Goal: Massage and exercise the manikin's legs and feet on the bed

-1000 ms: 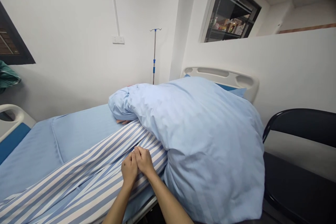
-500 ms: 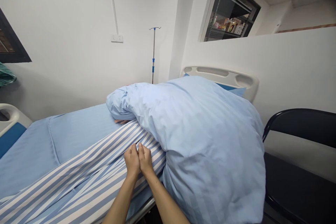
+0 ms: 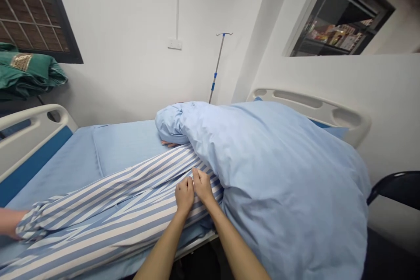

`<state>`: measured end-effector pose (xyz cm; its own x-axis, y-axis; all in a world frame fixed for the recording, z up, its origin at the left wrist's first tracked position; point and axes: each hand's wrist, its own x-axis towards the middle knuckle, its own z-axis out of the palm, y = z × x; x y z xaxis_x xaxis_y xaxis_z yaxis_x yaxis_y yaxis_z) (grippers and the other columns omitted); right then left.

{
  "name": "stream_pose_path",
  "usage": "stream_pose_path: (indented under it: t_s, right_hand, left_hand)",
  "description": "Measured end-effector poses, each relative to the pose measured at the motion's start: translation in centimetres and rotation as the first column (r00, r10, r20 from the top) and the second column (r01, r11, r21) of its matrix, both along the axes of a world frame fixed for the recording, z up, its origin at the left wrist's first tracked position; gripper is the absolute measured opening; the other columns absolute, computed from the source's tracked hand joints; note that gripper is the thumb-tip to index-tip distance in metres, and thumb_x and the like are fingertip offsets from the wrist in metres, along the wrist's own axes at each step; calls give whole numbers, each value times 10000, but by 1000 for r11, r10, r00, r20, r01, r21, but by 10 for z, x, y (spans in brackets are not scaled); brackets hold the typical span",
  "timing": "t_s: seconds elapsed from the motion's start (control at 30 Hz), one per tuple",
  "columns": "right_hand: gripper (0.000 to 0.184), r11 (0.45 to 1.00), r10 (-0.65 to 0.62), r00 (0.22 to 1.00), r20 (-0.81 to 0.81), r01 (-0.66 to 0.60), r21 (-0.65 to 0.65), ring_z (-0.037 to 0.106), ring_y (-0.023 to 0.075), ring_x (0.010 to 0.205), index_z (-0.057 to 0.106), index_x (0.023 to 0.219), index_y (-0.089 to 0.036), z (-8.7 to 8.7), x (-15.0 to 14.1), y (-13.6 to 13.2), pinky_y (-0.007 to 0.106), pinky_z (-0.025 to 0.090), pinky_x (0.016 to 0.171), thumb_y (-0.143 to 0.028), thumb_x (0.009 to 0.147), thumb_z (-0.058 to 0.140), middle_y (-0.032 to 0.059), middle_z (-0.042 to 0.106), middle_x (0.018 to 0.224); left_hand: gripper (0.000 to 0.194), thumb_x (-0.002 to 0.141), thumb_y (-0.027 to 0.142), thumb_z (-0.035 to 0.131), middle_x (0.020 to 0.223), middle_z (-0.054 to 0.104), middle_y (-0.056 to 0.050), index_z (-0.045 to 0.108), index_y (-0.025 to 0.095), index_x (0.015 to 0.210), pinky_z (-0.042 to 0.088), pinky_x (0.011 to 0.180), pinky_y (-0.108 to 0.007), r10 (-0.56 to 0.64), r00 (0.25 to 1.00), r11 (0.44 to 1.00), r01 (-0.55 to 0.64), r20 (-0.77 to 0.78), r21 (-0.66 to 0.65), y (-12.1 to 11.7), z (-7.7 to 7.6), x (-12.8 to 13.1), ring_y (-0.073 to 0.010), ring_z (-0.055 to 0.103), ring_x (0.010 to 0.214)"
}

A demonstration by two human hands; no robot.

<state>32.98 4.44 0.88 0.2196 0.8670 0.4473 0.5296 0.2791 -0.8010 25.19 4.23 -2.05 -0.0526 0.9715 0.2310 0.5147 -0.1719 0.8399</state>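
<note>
A person lies on the hospital bed in blue-and-white striped trousers [image 3: 108, 210], the upper body hidden under a bunched light-blue duvet [image 3: 278, 170]. My left hand [image 3: 184, 194] and my right hand [image 3: 202, 186] rest side by side on the striped cloth at the hip, just left of the duvet's edge. Both have curled fingers that pinch the striped fabric. One hand of the lying person [image 3: 169, 143] shows under the duvet's far end. A bare foot [image 3: 8, 222] sticks out at the left edge.
The bed has a blue sheet [image 3: 121, 144], a white footboard [image 3: 31, 133] at left and a white headboard [image 3: 311, 107] at right. A drip stand [image 3: 217, 68] stands behind it. Green cloth [image 3: 24, 72] lies below a barred window. A dark chair [image 3: 398, 188] stands at right.
The view has swung left and slightly down, bringing the footboard, window and foot into sight. My two hands stay together on the striped cloth at the same spot.
</note>
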Motion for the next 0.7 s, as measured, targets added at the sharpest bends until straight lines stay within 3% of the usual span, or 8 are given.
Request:
stream_pose_path:
  t_s: [0.1, 0.33, 0.47, 0.57, 0.7]
  right_hand:
    - [411, 999, -21, 998, 58, 18, 47, 337, 98, 498, 366, 555, -192, 7, 8, 2, 243, 249, 515, -406, 899, 292, -35, 395, 505]
    - [401, 996, -85, 984, 154, 87, -3, 364, 104, 491, 416, 575, -187, -32, 9, 2, 252, 254, 525, -391, 896, 291, -19, 431, 503]
    - [406, 997, -76, 985, 153, 78, -5, 364, 103, 486, 411, 567, -186, -36, 10, 2, 248, 259, 525, -386, 897, 287, -21, 425, 495]
    - [412, 996, -92, 989, 114, 94, -12, 372, 104, 487, 431, 572, -180, -33, 11, 1, 243, 274, 519, -408, 889, 300, -14, 443, 499]
    - [435, 996, -81, 996, -37, 82, 27, 412, 119, 519, 456, 594, -173, -31, 14, 1, 237, 329, 520, -467, 871, 294, 7, 494, 535]
  left_hand:
    - [370, 859, 322, 305, 596, 597, -40, 526, 197, 590, 275, 595, -254, 2, 998, 1000, -1, -65, 8, -2, 0, 1, -139, 501, 594]
    - [382, 873, 329, 300, 613, 616, -46, 550, 198, 616, 266, 596, -264, 10, 993, 1000, -11, -114, -6, -2, -3, 4, -142, 517, 598]
    - [372, 872, 330, 308, 626, 617, -41, 551, 201, 622, 264, 596, -264, 6, 990, 1000, -8, -137, -15, -2, -5, 4, -143, 521, 613]
    - [356, 862, 321, 324, 620, 602, -38, 540, 190, 611, 264, 588, -260, 2, 996, 999, -6, -84, -41, -1, 0, 5, -134, 501, 610]
    - [377, 856, 335, 324, 536, 509, 6, 490, 174, 558, 275, 549, -234, -119, 988, 993, 119, 99, 3, 0, 18, 13, -101, 432, 540]
